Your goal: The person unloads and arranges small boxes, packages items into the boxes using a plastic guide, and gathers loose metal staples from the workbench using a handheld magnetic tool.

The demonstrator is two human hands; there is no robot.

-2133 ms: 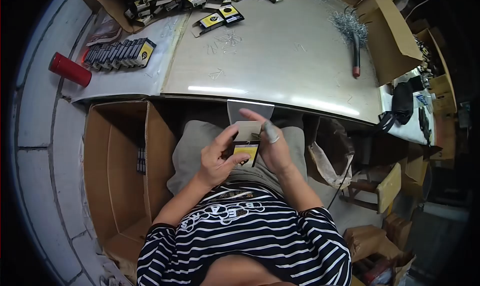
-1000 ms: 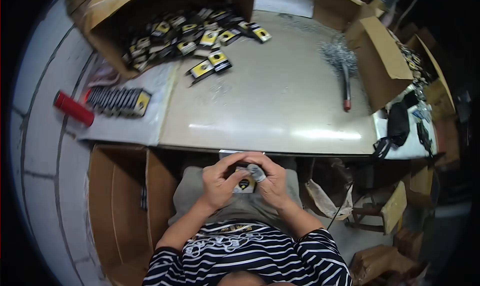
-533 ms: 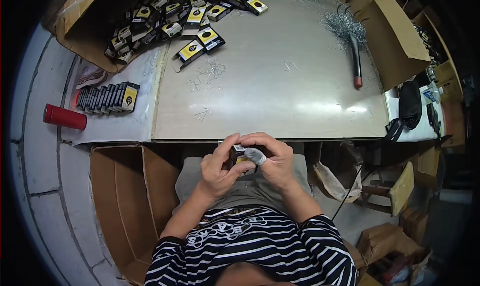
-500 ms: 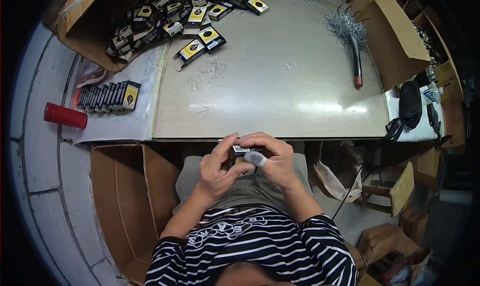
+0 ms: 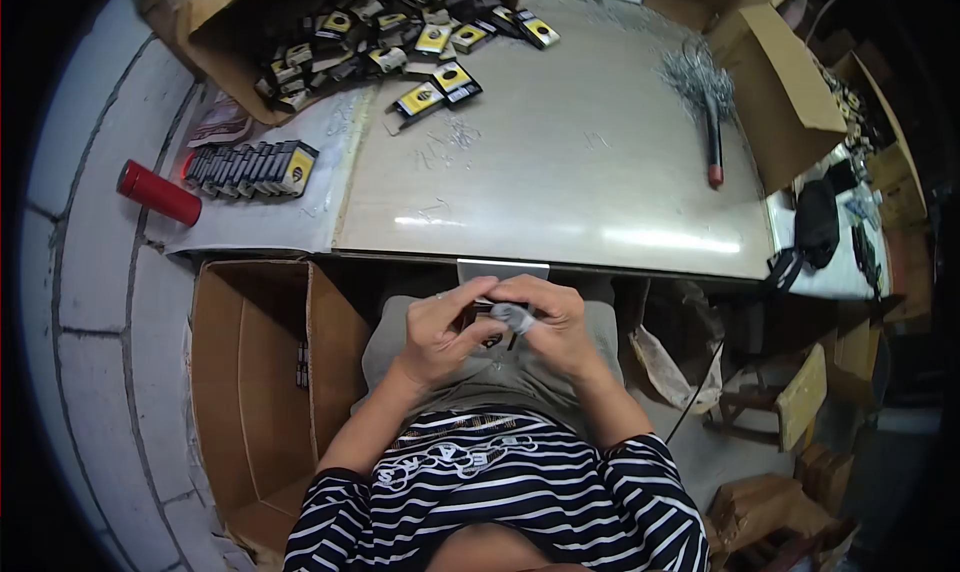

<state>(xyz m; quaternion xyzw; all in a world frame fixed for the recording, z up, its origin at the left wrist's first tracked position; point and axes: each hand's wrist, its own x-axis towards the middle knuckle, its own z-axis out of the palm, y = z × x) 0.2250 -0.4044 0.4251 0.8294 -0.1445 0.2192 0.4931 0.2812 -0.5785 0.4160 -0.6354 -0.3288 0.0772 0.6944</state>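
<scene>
Over the lap, just in front of the table edge, both hands close around one small black and yellow box [image 5: 489,340]. My left hand [image 5: 438,334] grips it from the left, with the thumb along the near side and the fingers over the top. From the right, my right hand [image 5: 556,324] curls around the same box, its thumb wrapped in a grey covering [image 5: 514,318]. Fingers hide most of the box. On the table beyond lie two similar boxes [image 5: 418,99] and some loose bent wires [image 5: 455,137].
A tipped carton [image 5: 225,57] at the back left spills many small boxes. Left of the table stand a row of boxes [image 5: 250,168] and a red flask [image 5: 160,193]. A black-handled tool [image 5: 713,137] rests by a wire heap [image 5: 697,72]. Another carton [image 5: 250,402] is below left.
The view has shifted, so the table's things sit further right and the lower left carton shows more inside. Both hands keep hold of the box, whose white barcode face is now mostly covered.
</scene>
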